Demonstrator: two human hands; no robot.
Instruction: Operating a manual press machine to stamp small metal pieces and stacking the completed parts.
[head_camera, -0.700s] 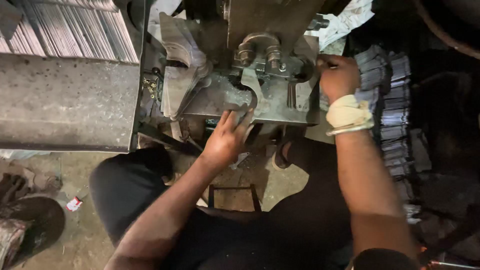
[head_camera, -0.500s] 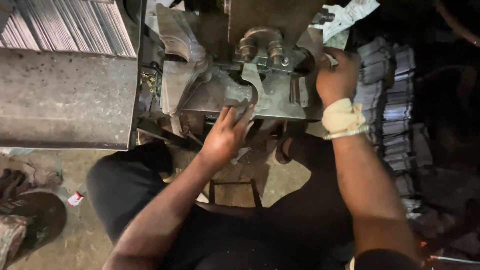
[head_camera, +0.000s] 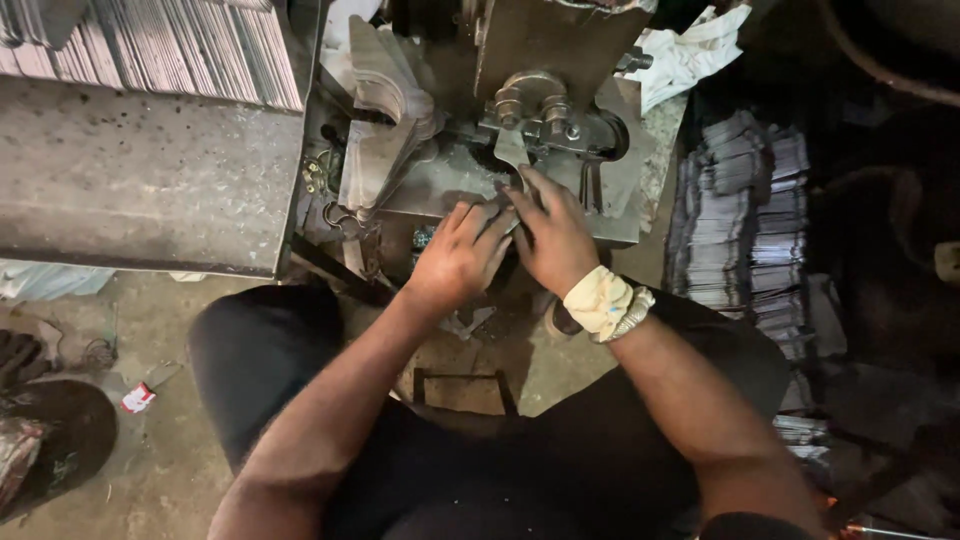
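At far left a dark shoe rests on the dusty floor, with a small red-and-white scrap just beside it. Above, a steel bench carries a row of thin metal strips stood on edge. Right of the bench, curved metal blanks lean against the press.

The left hand lies palm down on the press bed, fingers spread and flat. The right hand touches it, its fingers stretched forward under the die. They seem to press a small flat piece there, though the piece itself is hidden. A pale bandage and a metal bangle circle the right wrist.

A white rag hangs at the press's right. Further right stand stacks of grey plates.
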